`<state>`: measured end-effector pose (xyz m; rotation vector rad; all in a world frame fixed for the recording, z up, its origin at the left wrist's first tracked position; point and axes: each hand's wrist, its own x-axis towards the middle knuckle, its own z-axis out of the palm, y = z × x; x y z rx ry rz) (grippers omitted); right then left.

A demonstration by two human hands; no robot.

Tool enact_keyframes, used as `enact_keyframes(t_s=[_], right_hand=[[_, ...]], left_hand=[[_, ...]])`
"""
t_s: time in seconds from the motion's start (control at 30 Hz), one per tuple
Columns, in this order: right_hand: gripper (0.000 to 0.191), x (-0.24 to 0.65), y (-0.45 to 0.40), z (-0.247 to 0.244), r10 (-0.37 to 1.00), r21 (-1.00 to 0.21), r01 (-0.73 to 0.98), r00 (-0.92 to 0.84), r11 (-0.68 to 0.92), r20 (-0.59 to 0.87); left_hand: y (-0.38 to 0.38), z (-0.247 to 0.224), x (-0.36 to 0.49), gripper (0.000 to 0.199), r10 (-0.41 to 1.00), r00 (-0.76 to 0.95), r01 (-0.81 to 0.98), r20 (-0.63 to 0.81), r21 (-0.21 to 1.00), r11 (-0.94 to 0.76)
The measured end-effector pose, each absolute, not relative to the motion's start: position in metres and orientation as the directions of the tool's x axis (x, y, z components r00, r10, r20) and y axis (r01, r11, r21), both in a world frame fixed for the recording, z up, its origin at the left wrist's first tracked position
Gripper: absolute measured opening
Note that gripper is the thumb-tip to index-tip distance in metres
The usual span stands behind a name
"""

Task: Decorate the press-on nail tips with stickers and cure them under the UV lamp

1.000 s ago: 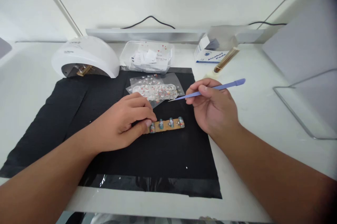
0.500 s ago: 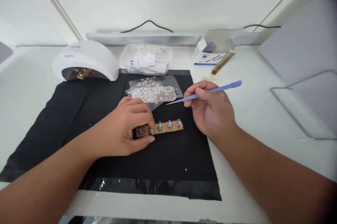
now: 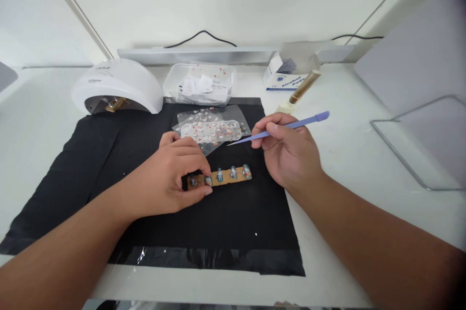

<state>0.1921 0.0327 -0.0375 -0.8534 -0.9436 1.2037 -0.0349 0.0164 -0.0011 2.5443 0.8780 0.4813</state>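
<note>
A wooden strip (image 3: 226,177) bearing several small decorated nail tips lies on the black mat (image 3: 225,222). My left hand (image 3: 174,174) pinches the strip near its left end, thumb on the near side and index finger on the far side. My right hand (image 3: 289,150) holds a thin purple tool (image 3: 280,129) between thumb and fingers, its fine tip pointing left above the mat. Just beyond the strip, a clear tray (image 3: 211,131) with small red and white pieces rests on transparent sticker sheets (image 3: 233,112).
A white dome lamp (image 3: 118,82) stands at the back left, with a wooden piece under it. Behind the sheets is a plastic bin (image 3: 200,84) of packets. An alcohol pads box (image 3: 287,79) and a gold-brown tube (image 3: 306,86) are at back right, a metal stand (image 3: 400,155) farther right.
The view has shifted slightly. Both hands keep nearly the same pose, with the strip and the purple tool still held.
</note>
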Motion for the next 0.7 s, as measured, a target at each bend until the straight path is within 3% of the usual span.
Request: enact_keyframes(t_s=[0.27,0.7], right_hand=[[0.013,0.1920,0.0316,-0.0360,0.987,-0.935,-0.319,0.086,0.155,0.134],[0.009,0.1937,0.0321,-0.0377,0.985,-0.942,-0.292,0.083,0.168,0.150]], left_hand=[[0.0152,-0.0003,-0.0371,0.002,0.622,0.763,0.495,0.179,0.458,-0.739],[0.0161,0.0029,-0.0369,0.018,0.634,0.760,0.537,0.144,0.410,-0.737]])
